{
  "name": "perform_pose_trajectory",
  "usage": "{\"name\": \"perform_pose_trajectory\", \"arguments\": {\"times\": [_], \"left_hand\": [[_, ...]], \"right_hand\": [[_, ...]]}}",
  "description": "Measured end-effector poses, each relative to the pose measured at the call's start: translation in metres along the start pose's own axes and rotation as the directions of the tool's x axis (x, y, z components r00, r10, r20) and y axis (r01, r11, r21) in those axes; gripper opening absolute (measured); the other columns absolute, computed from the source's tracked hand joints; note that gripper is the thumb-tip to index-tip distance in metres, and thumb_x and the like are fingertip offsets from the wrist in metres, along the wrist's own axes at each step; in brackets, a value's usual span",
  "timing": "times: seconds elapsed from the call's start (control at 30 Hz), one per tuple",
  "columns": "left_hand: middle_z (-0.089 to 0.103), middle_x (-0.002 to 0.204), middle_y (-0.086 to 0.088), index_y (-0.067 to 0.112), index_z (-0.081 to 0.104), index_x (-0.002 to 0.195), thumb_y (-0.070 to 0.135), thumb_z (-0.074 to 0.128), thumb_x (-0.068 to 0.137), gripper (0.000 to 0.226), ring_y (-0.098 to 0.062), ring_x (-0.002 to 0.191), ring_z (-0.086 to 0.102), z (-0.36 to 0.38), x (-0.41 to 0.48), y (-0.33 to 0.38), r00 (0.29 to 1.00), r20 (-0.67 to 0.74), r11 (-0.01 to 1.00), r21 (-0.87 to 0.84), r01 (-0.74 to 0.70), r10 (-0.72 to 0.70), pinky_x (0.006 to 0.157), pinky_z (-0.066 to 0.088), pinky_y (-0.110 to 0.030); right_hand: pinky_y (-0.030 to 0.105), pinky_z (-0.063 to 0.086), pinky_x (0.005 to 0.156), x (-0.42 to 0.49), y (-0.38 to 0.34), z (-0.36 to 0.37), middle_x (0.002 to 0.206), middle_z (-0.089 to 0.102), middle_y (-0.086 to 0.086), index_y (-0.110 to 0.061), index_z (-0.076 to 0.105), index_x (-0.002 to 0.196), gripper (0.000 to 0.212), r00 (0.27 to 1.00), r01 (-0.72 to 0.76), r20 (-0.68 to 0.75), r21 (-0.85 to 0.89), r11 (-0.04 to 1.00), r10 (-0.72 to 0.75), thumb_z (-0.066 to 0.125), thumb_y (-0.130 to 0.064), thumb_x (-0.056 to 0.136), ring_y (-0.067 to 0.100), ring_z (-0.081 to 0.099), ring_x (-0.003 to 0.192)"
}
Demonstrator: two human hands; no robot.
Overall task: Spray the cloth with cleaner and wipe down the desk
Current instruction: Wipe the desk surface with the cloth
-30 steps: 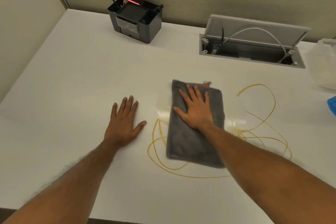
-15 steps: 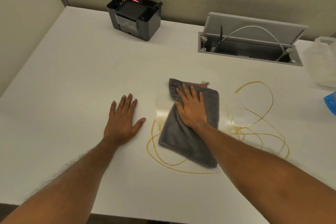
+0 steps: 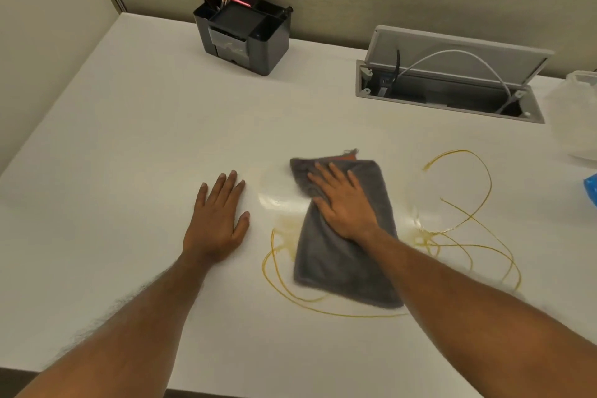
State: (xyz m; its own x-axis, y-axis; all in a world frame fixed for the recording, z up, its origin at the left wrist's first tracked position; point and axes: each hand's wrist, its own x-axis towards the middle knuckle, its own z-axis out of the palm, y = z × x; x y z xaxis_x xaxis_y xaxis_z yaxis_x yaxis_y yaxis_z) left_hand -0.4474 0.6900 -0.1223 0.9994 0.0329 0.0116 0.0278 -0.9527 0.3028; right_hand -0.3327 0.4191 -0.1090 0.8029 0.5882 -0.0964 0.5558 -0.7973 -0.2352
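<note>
Hands flat; cloth (image 3: 347, 255) lengthwise near-to-far.

Your view is evenly lit, soft and warm, from overhead. The table (image 3: 129, 145) shows a glossy wet glare patch beside the cloth (image 3: 345, 255), whose lower edge is motion-blurred. Shadows stay faint. Wide-angle bending curves the table edges; overall sharpness is modest.

Both hands (left (image 3: 215, 220), right (image 3: 344, 202)) lie flat, fingers spread.
</note>
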Motion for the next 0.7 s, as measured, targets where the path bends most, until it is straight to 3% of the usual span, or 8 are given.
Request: {"name": "perform_pose_trajectory", "arguments": {"times": [0.1, 0.17, 0.33, 0.43, 0.57, 0.7], "left_hand": [[0.017, 0.166, -0.002, 0.014, 0.013, 0.158, 0.051, 0.030, 0.096, 0.074, -0.015, 0.153, 0.010, 0.000, 0.000, 0.002, 0.999, -0.041, 0.995, -0.098, 0.021, -0.025, 0.125, 0.003, -0.041], [0.018, 0.165, -0.003, 0.015, 0.012, 0.157, 0.053, 0.033, 0.096, 0.075, -0.015, 0.153, 0.013, 0.000, -0.001, 0.001, 0.995, -0.092, 0.988, -0.156, 0.011, -0.025, 0.125, 0.005, -0.041], [0.017, 0.165, -0.004, 0.015, 0.014, 0.157, 0.063, 0.037, 0.093, 0.084, -0.016, 0.153, 0.015, -0.001, -0.002, 0.000, 0.987, -0.159, 0.949, -0.315, -0.026, -0.026, 0.125, 0.007, -0.039], [0.020, 0.164, -0.006, 0.011, 0.020, 0.155, 0.071, 0.032, 0.091, 0.088, -0.018, 0.152, 0.017, -0.003, -0.003, -0.001, 0.988, -0.154, 0.953, -0.302, -0.033, -0.014, 0.125, 0.009, -0.041], [0.023, 0.163, -0.004, 0.011, 0.029, 0.153, 0.074, 0.025, 0.091, 0.089, -0.016, 0.152, 0.017, -0.004, -0.002, 0.001, 0.991, -0.131, 0.978, -0.207, -0.028, 0.001, 0.124, 0.010, -0.047], [0.023, 0.163, -0.003, 0.011, 0.030, 0.153, 0.074, 0.022, 0.090, 0.089, -0.016, 0.152, 0.017, -0.005, 0.000, 0.003, 0.994, -0.109, 0.984, -0.179, -0.017, -0.003, 0.124, 0.009, -0.047]], "right_hand": [[0.047, 0.000, 0.122, 0.045, -0.015, 0.002, 0.165, 0.007, -0.003, -0.029, 0.016, 0.156, 0.057, 0.994, -0.111, -0.002, -0.040, 0.993, 0.111, 0.027, -0.046, 0.102, 0.022, 0.002, 0.152], [0.048, 0.000, 0.122, 0.068, -0.039, 0.007, 0.166, 0.005, -0.002, -0.028, 0.016, 0.156, 0.060, 0.996, -0.090, 0.011, -0.053, 0.994, 0.091, 0.026, -0.048, 0.101, 0.025, 0.001, 0.152], [0.047, 0.004, 0.120, 0.050, -0.097, 0.025, 0.165, 0.014, -0.002, -0.029, 0.025, 0.154, 0.058, 0.962, 0.270, 0.065, -0.050, 0.962, -0.266, 0.032, -0.048, 0.100, 0.024, 0.008, 0.152], [0.044, 0.008, 0.122, -0.001, -0.083, 0.028, 0.164, 0.018, -0.006, -0.031, 0.030, 0.152, 0.054, 0.929, 0.368, 0.061, -0.019, 0.930, -0.366, 0.034, -0.046, 0.100, 0.020, 0.010, 0.152], [0.046, 0.012, 0.121, -0.049, -0.022, 0.018, 0.163, 0.017, -0.013, -0.036, 0.032, 0.150, 0.055, 0.978, 0.208, 0.011, 0.036, 0.977, -0.209, 0.039, -0.043, 0.097, 0.011, 0.006, 0.152], [0.050, 0.010, 0.121, -0.026, 0.006, 0.002, 0.163, 0.018, -0.010, -0.034, 0.032, 0.151, 0.055, 1.000, -0.011, -0.016, -0.005, 1.000, 0.011, 0.033, -0.044, 0.097, 0.015, 0.008, 0.152]]}}
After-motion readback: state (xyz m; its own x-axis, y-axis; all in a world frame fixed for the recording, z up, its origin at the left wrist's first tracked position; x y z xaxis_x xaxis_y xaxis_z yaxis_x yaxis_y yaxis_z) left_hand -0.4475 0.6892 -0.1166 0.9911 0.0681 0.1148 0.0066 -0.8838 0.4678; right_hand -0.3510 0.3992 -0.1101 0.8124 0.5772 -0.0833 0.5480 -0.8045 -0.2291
